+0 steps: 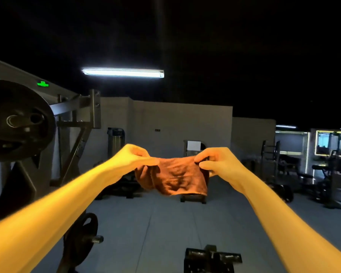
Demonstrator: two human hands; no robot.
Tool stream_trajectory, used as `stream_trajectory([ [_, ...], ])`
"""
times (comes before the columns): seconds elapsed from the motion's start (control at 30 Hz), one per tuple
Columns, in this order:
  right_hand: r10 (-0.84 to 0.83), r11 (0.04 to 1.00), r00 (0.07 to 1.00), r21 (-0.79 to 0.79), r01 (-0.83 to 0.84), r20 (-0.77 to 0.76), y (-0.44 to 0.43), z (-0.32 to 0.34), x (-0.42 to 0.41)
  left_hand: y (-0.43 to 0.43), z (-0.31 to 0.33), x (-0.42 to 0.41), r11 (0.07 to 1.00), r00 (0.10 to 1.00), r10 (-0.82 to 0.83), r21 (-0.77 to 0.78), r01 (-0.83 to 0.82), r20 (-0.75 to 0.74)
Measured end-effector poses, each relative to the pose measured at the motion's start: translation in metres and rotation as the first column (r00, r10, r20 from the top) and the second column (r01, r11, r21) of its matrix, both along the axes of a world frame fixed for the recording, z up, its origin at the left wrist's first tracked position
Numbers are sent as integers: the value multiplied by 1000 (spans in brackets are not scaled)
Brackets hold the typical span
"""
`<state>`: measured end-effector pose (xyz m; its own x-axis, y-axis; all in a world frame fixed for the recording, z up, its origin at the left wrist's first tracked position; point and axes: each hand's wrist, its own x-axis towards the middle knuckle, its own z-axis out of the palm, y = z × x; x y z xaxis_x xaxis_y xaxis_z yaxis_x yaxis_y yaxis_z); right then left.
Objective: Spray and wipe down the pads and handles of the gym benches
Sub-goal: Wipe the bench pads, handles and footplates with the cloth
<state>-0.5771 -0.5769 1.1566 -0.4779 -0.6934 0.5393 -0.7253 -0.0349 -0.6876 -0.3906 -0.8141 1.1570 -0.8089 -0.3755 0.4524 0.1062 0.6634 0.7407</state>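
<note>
two hands (135,156) (215,160) pinch cloth's (175,178) top edge — open floor (165,223) below.

Below the left hand (136,156) and right hand (213,160), the floor (165,223) lies open down the centre. A weight plate (18,121), machine frame (75,115) and smaller plate (83,233) obstruct the left; a black fitting (211,259) stands low at centre; racks (274,160) crowd the right.

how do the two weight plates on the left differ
The upper plate looks larger and hangs high on the machine's arm; the lower plate looks smaller and sits near the floor. The upper plate faces the camera almost flat; the lower plate is turned more edge-on, its silver peg end showing. Both are black and round.
</note>
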Motion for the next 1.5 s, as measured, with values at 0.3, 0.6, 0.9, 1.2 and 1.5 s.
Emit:
stream_trajectory([
  [0.3, -198, 980, 970, -30, 196, -139, -10, -15, -16, 6, -4, -19, 938, 986, 168, -311, -155, 15],
  [0.6, -318, 946, 933, -2, 323, 168, -24, -32, -19, 20, -5, -33, 952, 942, 281, -177, -250, 181],
  [0.9, -255, 964, 895, 172, 204, 367, -42, -59, -1, 54, -34, -57, 903, 898, 187, 289, -317, 399],
  [1.2, -12, 999, 958, 42, 0, 287, -17, -99, -1, 90, -71, -87, 881, 936, 199, 366, -301, 292],
  [1.5, 113, 991, 968, 38, -125, 225, 16, -121, -29, 92, -77, -88, 934, 947, 59, 318, -165, 317],
])
